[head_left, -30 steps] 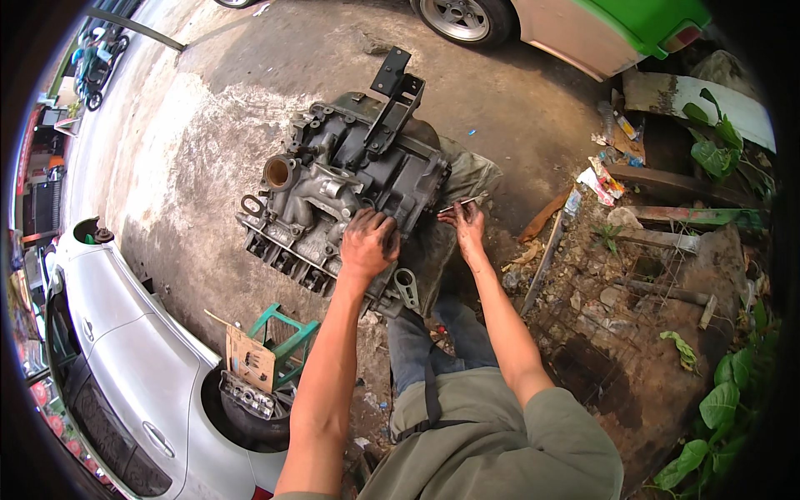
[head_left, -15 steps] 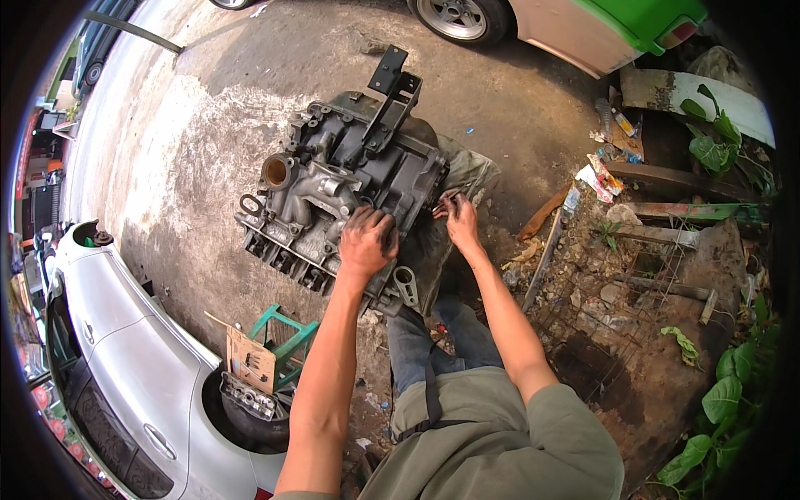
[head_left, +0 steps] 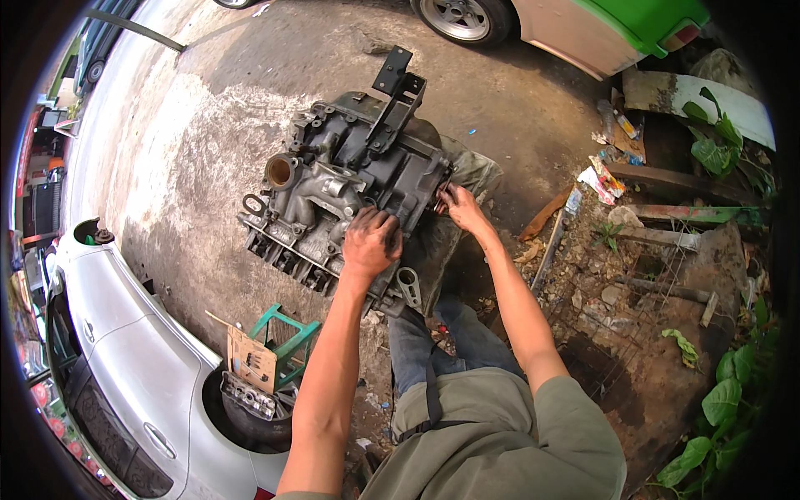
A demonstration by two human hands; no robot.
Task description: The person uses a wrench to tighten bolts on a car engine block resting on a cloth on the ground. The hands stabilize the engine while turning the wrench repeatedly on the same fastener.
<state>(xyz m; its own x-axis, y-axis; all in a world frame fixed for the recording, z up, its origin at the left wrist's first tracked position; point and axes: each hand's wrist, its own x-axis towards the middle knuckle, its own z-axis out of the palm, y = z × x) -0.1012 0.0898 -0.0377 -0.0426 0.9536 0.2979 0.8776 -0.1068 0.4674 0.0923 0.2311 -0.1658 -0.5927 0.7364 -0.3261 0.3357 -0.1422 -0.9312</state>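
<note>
A large grey engine block [head_left: 333, 192] lies on the concrete ground in front of me, with a black bracket [head_left: 398, 87] sticking up at its far end. My left hand [head_left: 371, 243] presses down on the block's near top edge, fingers curled over the metal. My right hand [head_left: 457, 206] grips the block's right side, fingertips tucked against the casting. Whether it pinches a small part there is hidden. A metal connecting piece [head_left: 409, 286] hangs at the block's near corner.
A silver car [head_left: 117, 358] stands at the lower left, with a green stool [head_left: 287, 342] and a cardboard piece [head_left: 252, 360] beside it. A green and white car [head_left: 600, 29] is parked behind. Rubble, scrap wood and plants [head_left: 667, 275] fill the right side.
My right hand has slid left and up along the block's right side. The left hand stays on the near edge of the block.
</note>
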